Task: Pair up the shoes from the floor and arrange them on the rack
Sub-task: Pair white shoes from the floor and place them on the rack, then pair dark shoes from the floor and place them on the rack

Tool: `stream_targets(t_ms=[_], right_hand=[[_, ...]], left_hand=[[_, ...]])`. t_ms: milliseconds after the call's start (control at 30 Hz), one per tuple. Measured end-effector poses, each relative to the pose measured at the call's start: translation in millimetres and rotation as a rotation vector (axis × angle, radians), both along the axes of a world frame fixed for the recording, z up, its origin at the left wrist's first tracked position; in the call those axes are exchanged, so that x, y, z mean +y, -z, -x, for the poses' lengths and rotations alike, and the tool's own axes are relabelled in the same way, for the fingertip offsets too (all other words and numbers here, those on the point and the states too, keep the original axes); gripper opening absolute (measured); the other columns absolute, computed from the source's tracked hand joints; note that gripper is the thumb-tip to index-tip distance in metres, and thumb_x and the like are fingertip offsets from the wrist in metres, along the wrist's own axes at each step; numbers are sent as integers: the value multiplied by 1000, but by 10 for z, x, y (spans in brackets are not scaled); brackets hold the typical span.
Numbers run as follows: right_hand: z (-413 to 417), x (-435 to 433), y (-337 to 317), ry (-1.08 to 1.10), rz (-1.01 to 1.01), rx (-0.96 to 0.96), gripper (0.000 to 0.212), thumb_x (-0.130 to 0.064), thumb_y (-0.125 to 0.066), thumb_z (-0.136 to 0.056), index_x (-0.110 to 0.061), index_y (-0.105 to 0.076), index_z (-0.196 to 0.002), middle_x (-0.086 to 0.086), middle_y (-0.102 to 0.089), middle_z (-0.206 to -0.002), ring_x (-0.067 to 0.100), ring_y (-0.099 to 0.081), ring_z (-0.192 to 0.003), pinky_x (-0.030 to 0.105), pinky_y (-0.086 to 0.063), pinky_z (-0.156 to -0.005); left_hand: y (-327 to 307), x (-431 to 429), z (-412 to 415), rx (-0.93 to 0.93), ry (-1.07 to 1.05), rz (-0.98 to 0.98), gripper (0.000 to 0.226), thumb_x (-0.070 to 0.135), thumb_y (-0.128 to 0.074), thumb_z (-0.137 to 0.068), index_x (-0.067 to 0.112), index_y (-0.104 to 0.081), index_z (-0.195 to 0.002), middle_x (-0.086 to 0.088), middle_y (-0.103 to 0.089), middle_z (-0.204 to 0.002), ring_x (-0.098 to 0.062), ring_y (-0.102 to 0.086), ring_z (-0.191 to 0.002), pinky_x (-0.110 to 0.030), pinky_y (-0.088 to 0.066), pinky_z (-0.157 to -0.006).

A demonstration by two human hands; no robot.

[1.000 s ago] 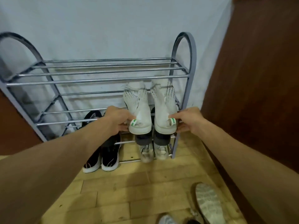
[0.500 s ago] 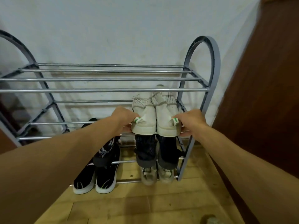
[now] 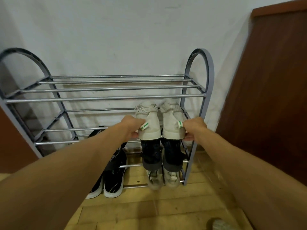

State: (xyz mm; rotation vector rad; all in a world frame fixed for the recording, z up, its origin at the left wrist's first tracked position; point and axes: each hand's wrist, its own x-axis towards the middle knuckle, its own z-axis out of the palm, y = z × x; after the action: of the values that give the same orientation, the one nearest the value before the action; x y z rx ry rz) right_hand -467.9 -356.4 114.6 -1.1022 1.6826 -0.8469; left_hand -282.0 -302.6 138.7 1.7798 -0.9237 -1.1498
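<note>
Both hands, left hand (image 3: 132, 126) and right hand (image 3: 193, 128), pinch the 2 white canvas sneakers (image 3: 149, 125) onto the grey metal rack (image 3: 106, 97), where 3 pairs sit lower, while 1 pale shoe (image 3: 220, 224) waits on the near floor.

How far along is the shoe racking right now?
Done: black pair, dark pair and beige pair sit on the lower tiers. In hand: left hand and right hand hold the white pair at the second tier. Left: a shoe on the floor.

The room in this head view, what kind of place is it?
Probably a home entryway or hall corner: a metal shoe rack against a plain white wall, a brown wooden door, and a wood floor.
</note>
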Motion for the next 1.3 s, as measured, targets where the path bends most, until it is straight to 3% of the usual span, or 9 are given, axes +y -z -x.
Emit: stream_targets(t_ms=[100, 267, 367, 433, 567, 767, 933, 1133, 1300], right_hand=[[-17, -27, -12, -76, 9, 9, 27, -15, -62, -90, -6, -66, -115, 17, -64, -117, 34, -65, -102, 44, -57, -84], [170, 233, -2, -126, 102, -8, 28, -20, -52, -96, -10, -63, -120, 5, -56, -110, 22, -56, -97, 37, -54, -87], [406, 558, 28, -181, 120, 123, 28, -18, -55, -95, -10, -66, -119, 7, -62, -112, 23, -60, -100, 39, -55, -90], [578, 847, 70, -248, 47, 156, 28, -18, -56, -95, -10, -64, -121, 13, -64, -118, 28, -63, -108, 37, -56, -85], [884, 1478, 161, -393, -67, 316, 31, -14, -50, -98, -8, -60, -127, 16, -63, -122, 33, -60, -115, 40, -53, -93], [1287, 2254, 649, -536, -265, 415, 36, -18, -50, -98, -7, -55, -132, 15, -58, -132, 33, -59, -117, 40, -52, -94], [1577, 2761, 1136, -512, -405, 414, 40, -19, -50, -99, -6, -51, -136, 12, -55, -135, 30, -57, -119, 37, -52, -96], [1820, 3203, 1885, -309, -491, 397, 33, -16, -56, -94, 1, -61, -122, 15, -62, -116, 26, -61, -98, 33, -53, -85], [1958, 3518, 2418, -405, -635, 607, 31, -30, -57, -88, -2, -64, -98, 15, -67, -110, 22, -58, -84, 27, -47, -62]], left_hand=[[-7, 124, 37, 44, -22, 38, 19, 18, -57, -94, 2, -55, -104, -4, -53, -78, -13, -51, -58, -15, -47, -34], [102, 361, 108, 63, -113, 89, 41, 25, -60, -90, -1, -54, -121, -9, -55, -101, -23, -54, -90, -33, -48, -79], [186, 584, 213, 52, -151, 93, 39, 25, -61, -87, 0, -58, -117, -11, -60, -103, -26, -58, -92, -36, -49, -82], [246, 797, 342, 64, -108, 70, 26, 24, -61, -87, 4, -61, -105, -8, -60, -90, -20, -56, -77, -33, -49, -74], [409, 1306, 704, -4, 102, -1, 15, 24, -61, -89, 14, -57, -78, -5, -55, -78, -20, -52, -70, -32, -47, -67], [961, 2089, 1253, -187, 535, -149, 9, 27, -62, -87, 18, -63, -87, -4, -59, -88, -20, -56, -83, -29, -42, -75], [1325, 2519, 1469, -455, 927, -252, 33, 30, -61, -87, 15, -63, -116, -2, -60, -120, -19, -56, -115, -27, -44, -96], [1544, 2663, 1444, -700, 1212, -265, 38, 34, -57, -88, 21, -58, -124, -3, -56, -127, -18, -54, -114, -29, -46, -94], [1674, 2514, 1359, -784, 1301, -298, 41, 38, -58, -86, 26, -56, -124, -1, -54, -129, -19, -54, -112, -30, -47, -91]])
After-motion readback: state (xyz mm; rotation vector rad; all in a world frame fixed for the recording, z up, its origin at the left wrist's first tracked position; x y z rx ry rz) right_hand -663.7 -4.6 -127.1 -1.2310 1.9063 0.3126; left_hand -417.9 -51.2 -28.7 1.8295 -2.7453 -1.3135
